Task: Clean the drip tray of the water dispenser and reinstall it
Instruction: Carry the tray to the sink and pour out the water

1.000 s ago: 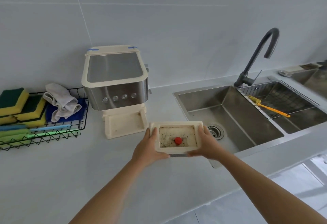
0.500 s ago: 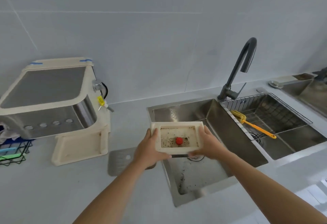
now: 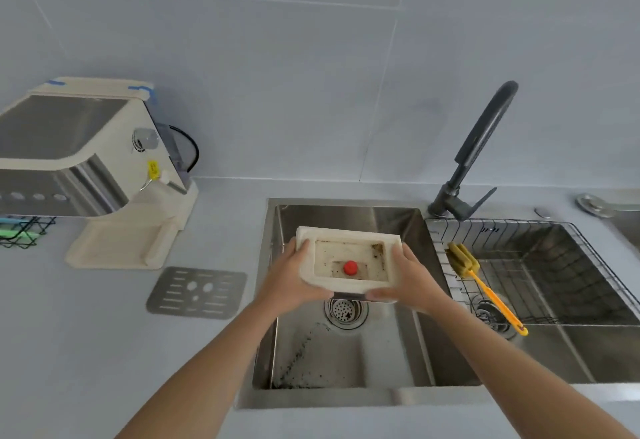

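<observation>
The cream drip tray is held over the left sink basin, tilted slightly, with dark specks inside and a red float at its middle. My left hand grips its left edge and my right hand grips its right edge. The water dispenser stands on the counter at the left, its cream base slot bare. The tray's metal grille lies flat on the counter between the dispenser and the sink.
A dark faucet rises behind the sink divider. A wire basket in the right basin holds a yellow-handled brush. Dark dirt specks lie on the left basin floor near the drain. A black wire rack sits at far left.
Both hands have carried the drip tray rightward from in front of the dispenser to above the left sink basin. The view has swung right with them.
</observation>
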Motion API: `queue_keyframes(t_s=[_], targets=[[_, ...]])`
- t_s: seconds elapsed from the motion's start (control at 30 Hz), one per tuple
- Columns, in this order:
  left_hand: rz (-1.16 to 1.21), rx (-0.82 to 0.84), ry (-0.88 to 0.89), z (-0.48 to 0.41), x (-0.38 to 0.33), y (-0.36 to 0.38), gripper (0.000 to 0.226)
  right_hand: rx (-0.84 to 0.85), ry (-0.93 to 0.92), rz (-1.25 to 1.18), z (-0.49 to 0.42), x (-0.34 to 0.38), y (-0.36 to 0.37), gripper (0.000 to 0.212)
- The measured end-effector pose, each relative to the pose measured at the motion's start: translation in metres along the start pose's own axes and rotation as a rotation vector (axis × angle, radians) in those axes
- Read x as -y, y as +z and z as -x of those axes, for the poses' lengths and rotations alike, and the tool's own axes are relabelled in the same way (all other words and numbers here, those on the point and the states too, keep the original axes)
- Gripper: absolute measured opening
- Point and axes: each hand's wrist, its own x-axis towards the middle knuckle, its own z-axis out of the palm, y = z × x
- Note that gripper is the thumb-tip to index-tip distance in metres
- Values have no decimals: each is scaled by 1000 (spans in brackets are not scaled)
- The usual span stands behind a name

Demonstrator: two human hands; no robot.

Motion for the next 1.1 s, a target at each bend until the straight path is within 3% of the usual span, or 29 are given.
queue_keyframes(t_s=[0.3, 0.8, 1.1], targets=[[8, 24, -70, -1, -3, 12, 103, 66, 28, -30, -1, -15, -1, 96], [77, 40, -132, -22, -6, 18, 89, 93, 116, -132, -1, -20, -12, 70], [40, 80, -155, -39, -14, 13, 82, 113, 203, -206, -5, -24, -13, 72]])
